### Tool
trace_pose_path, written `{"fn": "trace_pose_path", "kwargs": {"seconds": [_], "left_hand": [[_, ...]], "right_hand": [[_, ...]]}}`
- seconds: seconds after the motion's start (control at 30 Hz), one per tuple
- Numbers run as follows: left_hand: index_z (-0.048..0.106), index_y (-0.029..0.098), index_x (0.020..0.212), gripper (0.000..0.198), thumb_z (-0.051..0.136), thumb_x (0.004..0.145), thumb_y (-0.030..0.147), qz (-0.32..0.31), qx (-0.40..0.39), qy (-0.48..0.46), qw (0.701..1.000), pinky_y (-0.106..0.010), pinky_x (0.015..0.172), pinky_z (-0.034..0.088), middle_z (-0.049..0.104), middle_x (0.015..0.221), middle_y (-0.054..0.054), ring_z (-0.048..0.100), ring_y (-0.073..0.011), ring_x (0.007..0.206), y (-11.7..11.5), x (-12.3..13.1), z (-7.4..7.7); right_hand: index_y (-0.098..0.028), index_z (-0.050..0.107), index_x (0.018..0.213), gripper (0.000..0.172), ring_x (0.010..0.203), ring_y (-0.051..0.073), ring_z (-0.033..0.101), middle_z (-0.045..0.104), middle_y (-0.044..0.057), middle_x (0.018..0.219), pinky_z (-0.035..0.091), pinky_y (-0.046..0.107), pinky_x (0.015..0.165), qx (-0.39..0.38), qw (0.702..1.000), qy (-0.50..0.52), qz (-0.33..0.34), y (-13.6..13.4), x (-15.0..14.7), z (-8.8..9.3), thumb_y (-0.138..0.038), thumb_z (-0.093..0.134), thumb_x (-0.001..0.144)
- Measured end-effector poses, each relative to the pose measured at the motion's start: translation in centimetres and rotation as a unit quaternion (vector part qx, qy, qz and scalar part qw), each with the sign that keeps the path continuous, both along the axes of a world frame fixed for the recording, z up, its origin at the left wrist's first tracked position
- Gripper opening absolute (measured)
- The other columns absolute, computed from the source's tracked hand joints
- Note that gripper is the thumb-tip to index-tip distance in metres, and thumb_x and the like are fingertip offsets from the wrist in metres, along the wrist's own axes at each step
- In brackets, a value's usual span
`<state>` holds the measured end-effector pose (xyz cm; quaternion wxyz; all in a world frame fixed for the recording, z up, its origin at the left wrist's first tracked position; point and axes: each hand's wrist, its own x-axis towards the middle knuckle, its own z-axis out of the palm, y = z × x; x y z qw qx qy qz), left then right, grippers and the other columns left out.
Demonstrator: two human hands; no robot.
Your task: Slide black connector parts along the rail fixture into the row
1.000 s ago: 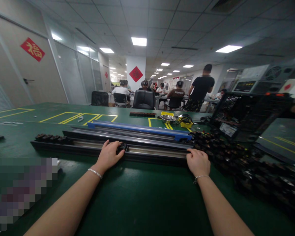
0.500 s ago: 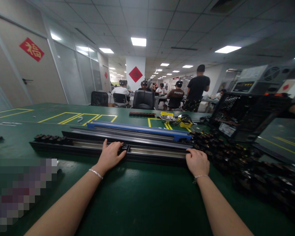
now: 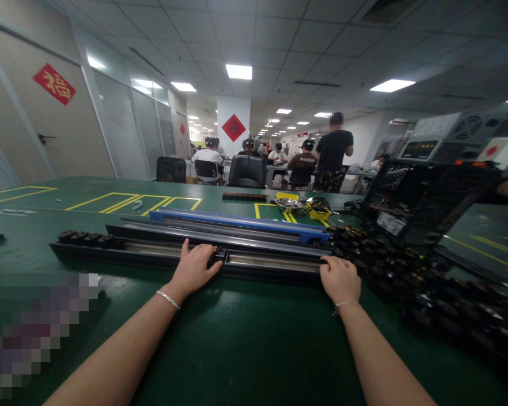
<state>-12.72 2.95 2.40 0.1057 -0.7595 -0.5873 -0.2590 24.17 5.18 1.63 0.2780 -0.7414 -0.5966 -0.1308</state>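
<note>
A long black rail (image 3: pixel 271 264) with a metal channel lies across the green table (image 3: pixel 245 344). My left hand (image 3: pixel 195 269) rests on the rail near its middle, fingertips pressed on a small black part (image 3: pixel 219 257) sitting in the channel. My right hand (image 3: pixel 341 279) is curled over the rail's right end and grips it. A row of small black parts (image 3: pixel 87 238) sits at the rail's left end. More rails, one with a blue strip (image 3: pixel 237 220), lie just behind.
A heap of small black parts (image 3: pixel 423 282) spreads at the right beside a black open case (image 3: pixel 423 197). A metal bowl (image 3: pixel 288 203) and yellow items (image 3: pixel 319 211) sit farther back. People sit and stand at far tables.
My left hand has slid the small black part a little to the right along the rail. My right hand stays at the rail's end. A standing person in the background moved left.
</note>
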Motion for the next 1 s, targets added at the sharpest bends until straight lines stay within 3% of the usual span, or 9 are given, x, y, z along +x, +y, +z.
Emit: {"fn": "trace_pose_path", "kwargs": {"seconds": [0.67,1.0], "left_hand": [[0.056,0.022,0.108,0.035,0.045,0.083,0.045,-0.02,0.007,0.021,1.0,-0.056,0.11,0.006,0.062,0.118,-0.009,0.049,-0.0236,0.118,0.06,0.47,-0.32],[0.055,0.022,0.11,0.038,0.043,0.084,0.047,-0.031,0.011,0.041,0.999,-0.052,0.109,0.02,0.061,0.118,-0.009,0.049,-0.0237,0.118,0.15,0.82,-0.4]], "right_hand": [[-0.027,0.068,0.102,0.036,0.108,0.022,0.046,0.063,0.0,0.116,0.043,0.037,0.083,-0.02,1.0,0.006,-0.002,-0.26,-0.15,0.3,-0.023,0.038,0.081],[-0.025,0.068,0.102,0.036,0.107,0.023,0.047,0.063,0.001,0.116,0.044,0.038,0.082,-0.022,1.0,0.001,-0.001,-0.2,-0.14,0.33,-0.023,0.039,0.081]]}}
